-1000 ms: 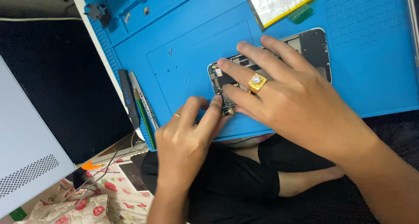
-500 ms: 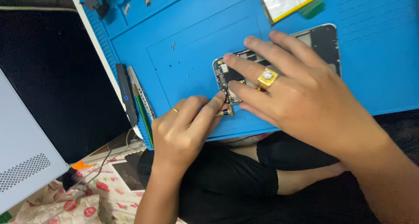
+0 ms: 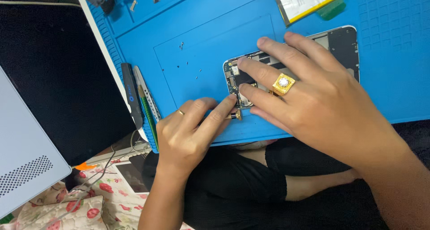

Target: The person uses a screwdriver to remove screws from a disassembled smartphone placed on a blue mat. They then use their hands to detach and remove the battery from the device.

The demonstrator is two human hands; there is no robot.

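Disassembly of an opened smartphone with exposed green circuit board (image 3: 235, 77), which lies on a blue silicone repair mat (image 3: 197, 28) on the surface, its lower edge near the mat's front rim. The right hand (image 3: 322, 104), wearing a square gold ring with a pale stone (image 3: 283, 84), spreads flat fingers (image 3: 260, 68) across the phone body and pins it down without gripping anything. The left hand (image 3: 188, 131) pinches a small dark, brass-tipped component (image 3: 236, 116) between thumb and forefinger just beside the board's lower corner. Good practice here appears to be steady downward pressure from the right hand and a light, straight pull from the left, since any connector attached would likely tear under twisting. Loose tiny screws (image 3: 190, 71) lie scattered on the mat; a black pry tool (image 3: 131, 95) and a metal spudger (image 3: 145, 95) rest at the mat's left edge.
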